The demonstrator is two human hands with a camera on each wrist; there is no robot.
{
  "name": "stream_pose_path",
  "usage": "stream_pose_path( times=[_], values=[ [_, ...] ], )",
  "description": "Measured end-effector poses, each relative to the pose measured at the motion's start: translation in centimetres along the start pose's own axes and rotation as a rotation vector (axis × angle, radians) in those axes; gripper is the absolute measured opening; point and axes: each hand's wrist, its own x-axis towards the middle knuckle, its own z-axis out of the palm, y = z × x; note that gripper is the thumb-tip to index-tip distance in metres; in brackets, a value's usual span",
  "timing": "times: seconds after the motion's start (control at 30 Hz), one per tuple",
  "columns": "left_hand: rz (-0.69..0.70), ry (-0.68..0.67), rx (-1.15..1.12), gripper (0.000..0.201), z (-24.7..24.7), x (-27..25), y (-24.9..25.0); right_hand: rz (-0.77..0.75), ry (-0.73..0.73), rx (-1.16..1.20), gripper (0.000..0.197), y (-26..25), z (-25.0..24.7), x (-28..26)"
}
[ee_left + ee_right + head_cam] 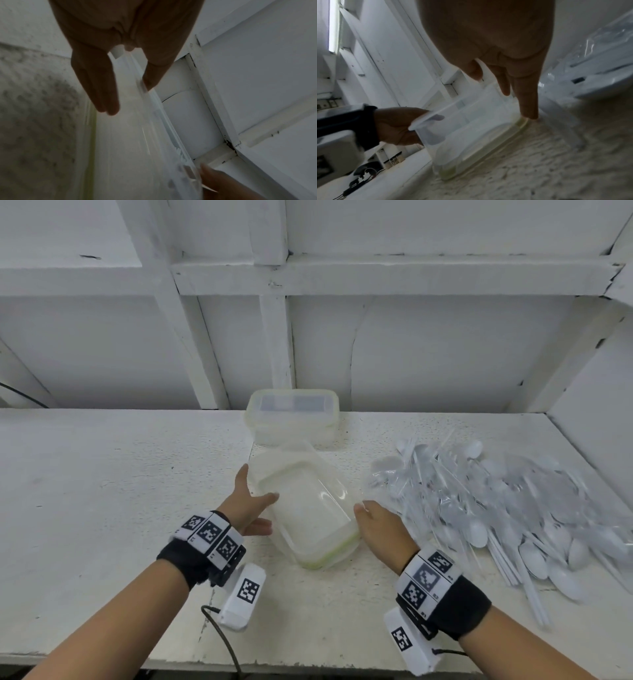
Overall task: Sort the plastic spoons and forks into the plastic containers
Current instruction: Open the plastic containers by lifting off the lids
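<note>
A clear plastic container (pixel 308 508) sits tilted at the middle of the white shelf (pixel 120 491), with a green-edged lid under its near end. My left hand (pixel 257 508) grips its left side, thumb on top and fingers beneath; the right wrist view shows this hand (pixel 399 125) holding the container (pixel 479 128) by its rim. My right hand (pixel 368 515) touches the right side with straight fingers (pixel 527 105) reaching down to the green edge. A heap of white plastic spoons and forks (pixel 496 508), many in clear wrappers, lies to the right.
A second container (pixel 291 416) with its lid on stands behind the first, against the white back wall (pixel 411 354). A side wall (pixel 599 405) closes the shelf on the right. Bare shelf stretches to the left. A black cable (pixel 219 635) hangs at the front edge.
</note>
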Motion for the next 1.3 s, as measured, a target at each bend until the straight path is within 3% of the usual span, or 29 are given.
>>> stream_pose_path(
  times=[0.13, 0.2, 0.33, 0.6, 0.8, 0.9, 1.1, 1.23, 1.3],
  values=[
    [0.083, 0.210, 0.395, 0.060, -1.7, 2.6, 1.4, 0.048, -0.028, -0.030, 0.052, 0.1, -0.6, -1.0],
    [0.100, 0.250, 0.413, 0.058, -2.2, 4.5, 2.0, 0.101, -0.120, 0.025, 0.056, 0.0, -0.5, -1.1],
    [-0.005, 0.063, 0.182, 0.052, -2.1, 6.9, 1.9, 0.097, -0.141, 0.116, 0.059, 0.3, 0.6, -0.4],
    [-0.073, -0.058, 0.013, 0.033, -4.8, 4.8, -0.2, 0.107, 0.008, 0.068, 0.050, -0.1, -0.1, 2.9],
    [-0.102, -0.142, 0.099, 0.028, -6.5, 2.7, -2.2, 0.099, 0.030, -0.125, 0.032, -2.4, -1.4, 5.8],
    [-0.101, -0.173, 0.185, 0.032, -7.3, 2.5, -1.6, 0.133, -0.033, -0.163, 0.038, -3.1, -2.0, 6.6],
    [0.042, -0.030, 0.336, 0.031, -9.9, 6.2, 4.3, 0.146, -0.070, -0.177, 0.041, -6.6, -6.9, 7.7],
    [0.164, 0.129, 0.357, 0.027, -8.9, 11.1, 9.1, 0.072, -0.037, -0.044, 0.036, -10.2, -9.9, 12.6],
    [0.174, 0.209, 0.459, 0.035, -8.0, 13.4, 10.6, 0.063, -0.041, -0.006, 0.036, -11.2, -10.1, 15.6]
  ],
)
